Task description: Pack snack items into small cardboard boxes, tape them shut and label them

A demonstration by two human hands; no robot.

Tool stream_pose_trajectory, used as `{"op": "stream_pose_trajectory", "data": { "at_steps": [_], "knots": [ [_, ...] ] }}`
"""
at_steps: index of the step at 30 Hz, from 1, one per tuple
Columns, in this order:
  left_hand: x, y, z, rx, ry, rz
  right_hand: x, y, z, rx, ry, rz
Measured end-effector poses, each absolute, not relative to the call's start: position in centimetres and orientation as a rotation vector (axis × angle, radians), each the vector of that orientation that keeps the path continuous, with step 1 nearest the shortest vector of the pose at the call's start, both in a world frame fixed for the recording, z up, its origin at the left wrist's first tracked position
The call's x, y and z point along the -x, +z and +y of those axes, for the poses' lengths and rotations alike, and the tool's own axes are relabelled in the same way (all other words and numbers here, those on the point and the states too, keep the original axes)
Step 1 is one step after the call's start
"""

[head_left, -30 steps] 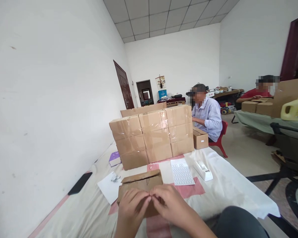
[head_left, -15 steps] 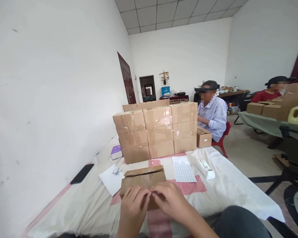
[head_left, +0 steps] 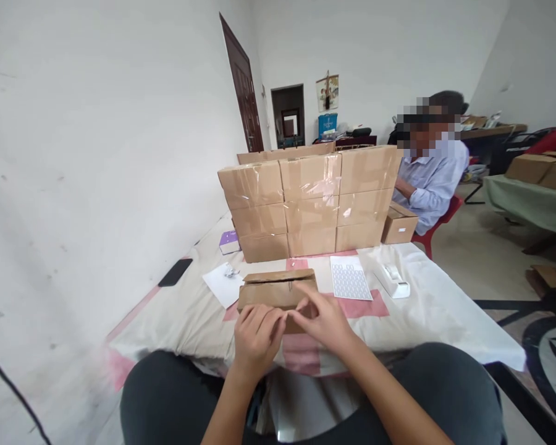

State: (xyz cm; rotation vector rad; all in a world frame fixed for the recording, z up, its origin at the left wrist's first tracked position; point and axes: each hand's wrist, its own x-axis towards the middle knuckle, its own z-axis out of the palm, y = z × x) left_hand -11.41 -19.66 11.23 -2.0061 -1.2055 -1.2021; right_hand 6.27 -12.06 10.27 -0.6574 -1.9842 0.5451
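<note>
My left hand (head_left: 258,334) is closed, its thumb and fingers pinched together in front of a small brown cardboard box (head_left: 265,294). Opposite it, my right hand (head_left: 322,318) pinches thumb and index finger, the fingertips of both hands nearly meeting. Something tiny and whitish seems to sit between the fingertips, too small to name. The box lies on the table with a slightly raised top flap; my hands cover part of its front. Right of the box is a white sheet of printed labels (head_left: 351,278), and beyond that a white tape dispenser (head_left: 393,281).
Stacked, taped cardboard boxes (head_left: 311,207) form a wall across the table. On the left are a white paper (head_left: 222,285) with a crumpled scrap, a black phone (head_left: 175,272) and a purple-and-white box (head_left: 229,243). A person (head_left: 438,179) sits beyond, beside another box (head_left: 399,224).
The view has tilted down, bringing my legs into sight. My hands stay close together before the box; my right index finger is now more raised and the right hand more spread.
</note>
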Motion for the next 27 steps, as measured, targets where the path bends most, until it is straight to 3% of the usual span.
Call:
{"op": "stream_pose_trajectory", "data": {
  "at_steps": [4,11,18,23,27],
  "knots": [
    [10.9,11.1,-19.9,2.064,-1.206,-1.195,-7.6,11.1,-11.5,0.732,0.590,-1.953],
    [12.0,12.8,-22.1,2.026,-1.559,-1.257,-13.6,11.6,-6.1,1.086,0.101,-1.661],
    [15.9,14.7,-22.8,2.350,-1.408,-1.557,-9.5,10.6,-8.0,0.763,0.142,-2.077],
    [18.5,15.3,-20.5,2.588,-1.382,-1.788,-6.0,9.1,-9.4,0.774,0.188,-2.290],
    [20.4,15.7,-17.6,2.696,-1.601,-2.143,-6.3,8.3,-8.8,0.785,0.241,-2.264]
  ]
}}
